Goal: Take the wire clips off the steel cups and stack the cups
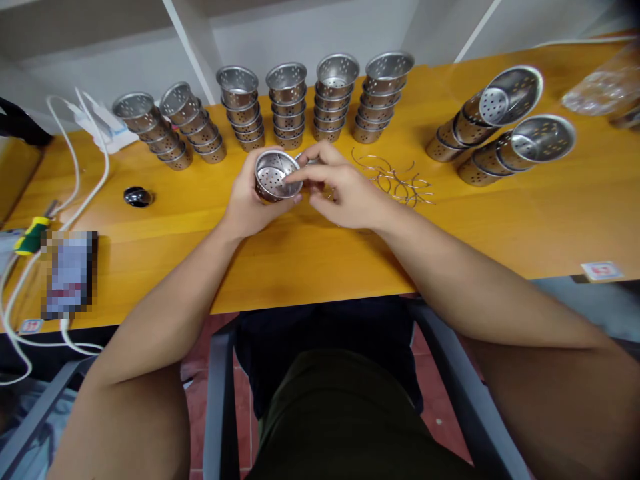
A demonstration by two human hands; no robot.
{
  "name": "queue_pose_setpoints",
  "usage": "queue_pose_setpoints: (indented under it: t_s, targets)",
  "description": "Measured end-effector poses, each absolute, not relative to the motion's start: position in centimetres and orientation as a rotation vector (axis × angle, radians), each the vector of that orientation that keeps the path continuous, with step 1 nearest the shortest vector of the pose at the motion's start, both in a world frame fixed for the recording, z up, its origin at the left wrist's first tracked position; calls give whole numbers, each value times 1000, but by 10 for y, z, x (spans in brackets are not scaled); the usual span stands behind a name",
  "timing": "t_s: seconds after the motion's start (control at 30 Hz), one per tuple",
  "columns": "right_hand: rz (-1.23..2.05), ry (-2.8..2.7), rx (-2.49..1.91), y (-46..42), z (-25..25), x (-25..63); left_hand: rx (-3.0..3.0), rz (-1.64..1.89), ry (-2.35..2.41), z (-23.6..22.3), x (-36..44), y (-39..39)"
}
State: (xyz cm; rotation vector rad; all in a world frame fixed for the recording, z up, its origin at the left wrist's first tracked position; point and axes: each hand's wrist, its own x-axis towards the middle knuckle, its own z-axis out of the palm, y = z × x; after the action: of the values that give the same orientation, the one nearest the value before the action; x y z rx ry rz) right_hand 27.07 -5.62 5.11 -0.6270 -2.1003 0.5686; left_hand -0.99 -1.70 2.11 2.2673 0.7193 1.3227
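Watching through the head camera, I see the left hand (250,205) wrapped around a metal cup (271,177) above the middle of the tabletop (280,267); the right hand (347,190) is curled against its right side, index finger over the opening, and I cannot tell whether it pinches anything. The cup is silvery, tipped toward me, its bottom dotted with holes. On the glossy yellow-orange wood, curved wires (400,191) lie heaped right of the hands. Behind stand 6 cup stacks (287,107); 2 right-hand stacks (495,159) sit near clear plastic (600,87). White cables (103,170) trail at far left. Beyond rise pale shelf partitions (310,33); below, reddish floor tiles (243,393) show.
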Motion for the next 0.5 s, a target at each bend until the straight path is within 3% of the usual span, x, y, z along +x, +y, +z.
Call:
queue_pose_setpoints:
  t_s: [0.5]
  targets:
    - [602, -2108, -684, -60, 56, 270, 2133, 1269, 693, 20, -8, -17]
